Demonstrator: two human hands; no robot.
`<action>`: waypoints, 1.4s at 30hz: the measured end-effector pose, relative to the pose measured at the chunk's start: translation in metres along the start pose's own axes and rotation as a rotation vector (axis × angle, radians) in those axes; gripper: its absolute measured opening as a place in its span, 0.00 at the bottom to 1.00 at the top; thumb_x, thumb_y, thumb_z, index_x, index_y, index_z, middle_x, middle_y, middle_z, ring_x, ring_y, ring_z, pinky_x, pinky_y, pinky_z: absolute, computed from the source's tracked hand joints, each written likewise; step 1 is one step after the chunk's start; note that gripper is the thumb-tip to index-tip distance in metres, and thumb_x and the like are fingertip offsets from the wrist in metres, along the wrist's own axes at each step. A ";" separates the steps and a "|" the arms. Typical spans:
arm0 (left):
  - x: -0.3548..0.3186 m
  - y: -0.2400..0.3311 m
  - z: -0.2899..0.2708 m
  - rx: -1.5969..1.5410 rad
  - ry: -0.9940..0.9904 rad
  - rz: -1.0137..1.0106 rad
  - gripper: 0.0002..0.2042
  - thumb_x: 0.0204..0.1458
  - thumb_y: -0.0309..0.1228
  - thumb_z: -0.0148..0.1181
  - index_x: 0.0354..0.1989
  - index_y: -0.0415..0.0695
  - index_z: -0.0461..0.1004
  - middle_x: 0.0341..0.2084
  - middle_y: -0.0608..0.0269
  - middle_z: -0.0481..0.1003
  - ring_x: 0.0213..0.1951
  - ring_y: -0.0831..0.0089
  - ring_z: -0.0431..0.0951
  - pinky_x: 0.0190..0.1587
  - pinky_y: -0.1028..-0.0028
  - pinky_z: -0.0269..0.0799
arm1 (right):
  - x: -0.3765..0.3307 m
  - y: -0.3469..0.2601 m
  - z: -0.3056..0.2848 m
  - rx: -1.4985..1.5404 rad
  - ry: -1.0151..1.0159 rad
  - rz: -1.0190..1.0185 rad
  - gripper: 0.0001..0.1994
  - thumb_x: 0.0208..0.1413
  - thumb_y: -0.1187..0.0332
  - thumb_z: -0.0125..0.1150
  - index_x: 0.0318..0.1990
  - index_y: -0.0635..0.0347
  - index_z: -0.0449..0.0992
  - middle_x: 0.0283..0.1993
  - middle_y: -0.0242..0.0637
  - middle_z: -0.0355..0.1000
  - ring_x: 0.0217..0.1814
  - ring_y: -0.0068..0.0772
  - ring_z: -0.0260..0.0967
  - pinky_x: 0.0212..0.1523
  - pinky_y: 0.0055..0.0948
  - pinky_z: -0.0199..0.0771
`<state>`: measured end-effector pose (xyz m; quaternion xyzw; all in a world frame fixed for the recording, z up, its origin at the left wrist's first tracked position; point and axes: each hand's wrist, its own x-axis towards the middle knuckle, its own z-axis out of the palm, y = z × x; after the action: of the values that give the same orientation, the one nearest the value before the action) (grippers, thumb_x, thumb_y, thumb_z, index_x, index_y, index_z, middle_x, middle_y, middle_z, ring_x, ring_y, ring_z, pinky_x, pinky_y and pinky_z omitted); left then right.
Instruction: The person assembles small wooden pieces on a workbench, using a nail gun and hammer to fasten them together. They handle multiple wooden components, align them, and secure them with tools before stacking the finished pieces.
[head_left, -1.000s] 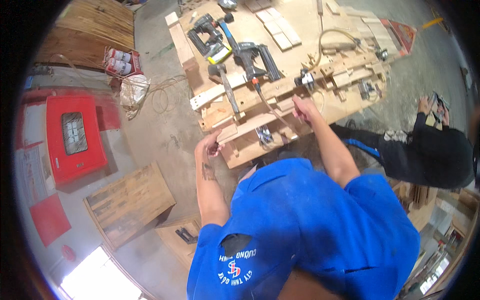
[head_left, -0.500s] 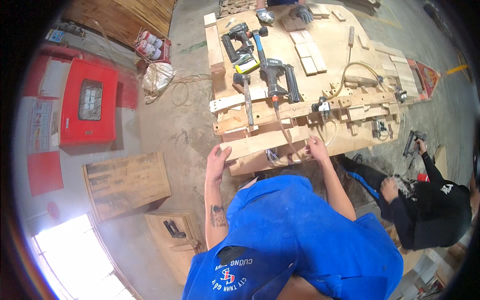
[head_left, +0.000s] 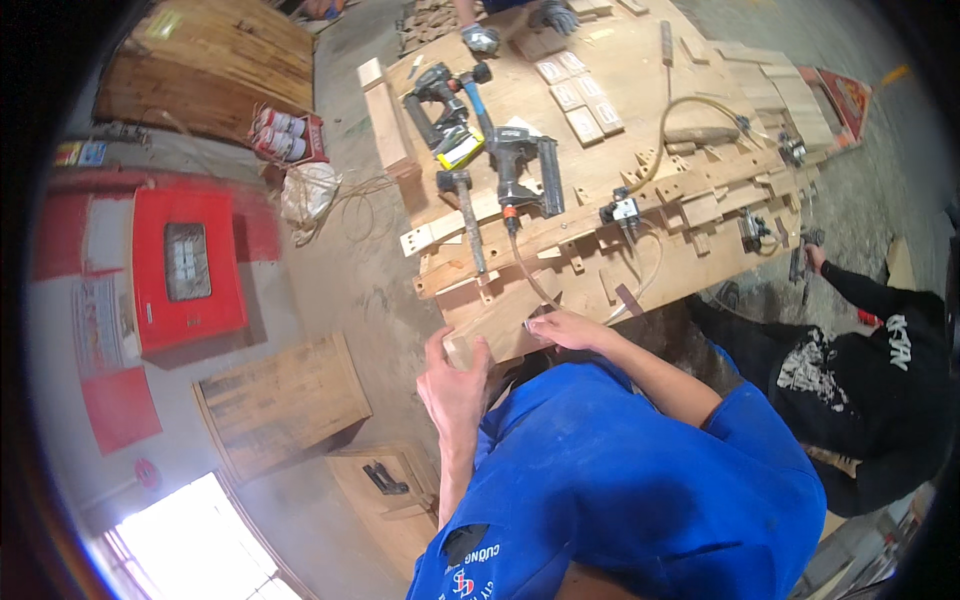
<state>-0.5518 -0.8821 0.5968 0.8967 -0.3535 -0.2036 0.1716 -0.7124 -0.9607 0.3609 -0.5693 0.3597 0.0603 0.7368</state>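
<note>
A pale wooden board (head_left: 500, 318) lies along the near edge of the workbench, its left end toward me. My left hand (head_left: 455, 385) grips that end, thumb on one side and fingers on the other. My right hand (head_left: 572, 330) is at the board's near side, fingertips pinched together; a small dark and whitish bit shows there, too small to name. Just beyond the board runs a long wooden rail jig (head_left: 460, 275) with blocks and clamps. A hammer (head_left: 462, 215) lies across it, and a black nail gun (head_left: 515, 165) with a hose rests behind.
Another nail gun (head_left: 435, 100) and several small wood blocks (head_left: 580, 95) are on the workbench (head_left: 620, 60). Across it are a co-worker's gloved hands (head_left: 480, 40). To the right crouches a person in black (head_left: 850, 370). Wooden panels (head_left: 285, 400) and a red cabinet (head_left: 187, 265) stand left.
My left hand has come nearer to me with the board's end. My right hand has slid left along the board, away from its far end. The view has shifted.
</note>
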 end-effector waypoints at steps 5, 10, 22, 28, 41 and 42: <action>0.016 0.007 -0.009 -0.045 -0.020 -0.049 0.24 0.51 0.43 0.69 0.52 0.39 0.77 0.31 0.44 0.83 0.34 0.60 0.85 0.41 0.64 0.78 | -0.008 0.002 0.015 -0.249 0.478 -0.190 0.22 0.64 0.56 0.51 0.54 0.65 0.73 0.50 0.57 0.76 0.53 0.56 0.75 0.54 0.51 0.72; 0.022 -0.005 -0.015 0.053 -0.033 0.025 0.22 0.52 0.40 0.69 0.51 0.39 0.77 0.31 0.46 0.83 0.33 0.66 0.85 0.40 0.68 0.78 | -0.026 -0.011 0.010 -0.569 0.607 -0.062 0.29 0.60 0.58 0.55 0.66 0.64 0.66 0.58 0.63 0.71 0.61 0.62 0.68 0.63 0.49 0.67; 0.096 -0.182 -0.148 -0.658 -0.238 0.116 0.19 0.56 0.30 0.66 0.54 0.36 0.74 0.19 0.71 0.73 0.22 0.88 0.67 0.27 0.84 0.59 | 0.004 -0.022 0.048 -0.398 0.805 0.131 0.30 0.62 0.54 0.54 0.64 0.69 0.69 0.64 0.61 0.68 0.67 0.59 0.67 0.67 0.45 0.66; 0.166 -0.291 -0.211 -0.989 -0.149 0.197 0.21 0.55 0.30 0.67 0.56 0.36 0.73 0.26 0.65 0.77 0.24 0.85 0.71 0.27 0.82 0.65 | 0.057 -0.108 0.151 -0.074 0.722 0.035 0.27 0.67 0.50 0.51 0.66 0.58 0.69 0.61 0.50 0.74 0.58 0.45 0.75 0.57 0.41 0.75; 0.193 -0.343 -0.190 -0.482 0.131 1.145 0.34 0.45 0.41 0.76 0.59 0.38 0.70 0.49 0.48 0.80 0.43 0.56 0.84 0.46 0.63 0.80 | 0.164 -0.359 0.296 0.751 0.903 -0.453 0.33 0.58 0.60 0.70 0.67 0.47 0.60 0.37 0.30 0.64 0.36 0.21 0.70 0.34 0.22 0.75; 0.200 -0.348 -0.187 -0.429 -0.161 1.030 0.32 0.48 0.42 0.73 0.60 0.40 0.69 0.49 0.49 0.80 0.44 0.57 0.84 0.46 0.63 0.80 | 0.161 -0.357 0.292 0.654 1.001 -0.466 0.37 0.58 0.62 0.69 0.71 0.49 0.55 0.41 0.32 0.66 0.40 0.21 0.70 0.37 0.23 0.75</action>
<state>-0.1309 -0.7521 0.5508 0.5350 -0.7081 -0.2286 0.4000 -0.2820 -0.8779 0.5760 -0.3375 0.5268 -0.4873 0.6091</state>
